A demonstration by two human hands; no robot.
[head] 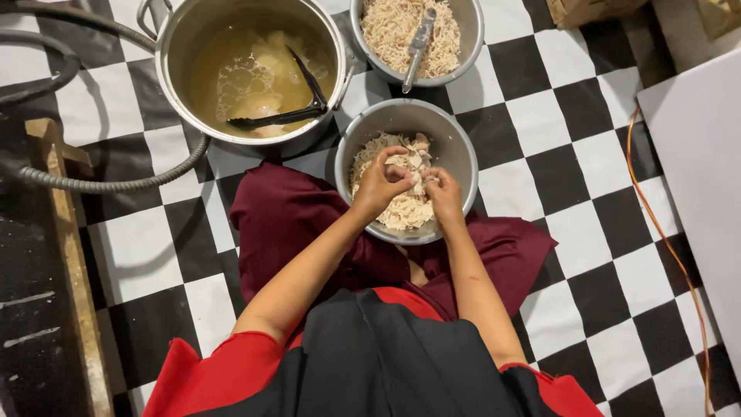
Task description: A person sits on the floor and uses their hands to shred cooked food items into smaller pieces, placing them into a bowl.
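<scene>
A metal bowl (455, 143) of pale shredded meat (401, 212) rests on the floor by my knees. Over it, my left hand (380, 184) and my right hand (444, 193) both pinch a whitish chunk of meat (411, 166) between their fingertips. The hands nearly touch each other above the bowl's middle.
A big steel pot (181, 46) of yellowish broth with black tongs (297, 108) stands at the upper left. A second bowl (472, 35) of shredded meat with a metal utensil (418, 42) sits behind. A grey hose (100, 184), a wooden beam (73, 262) and an orange cable (671, 247) cross the checkered floor.
</scene>
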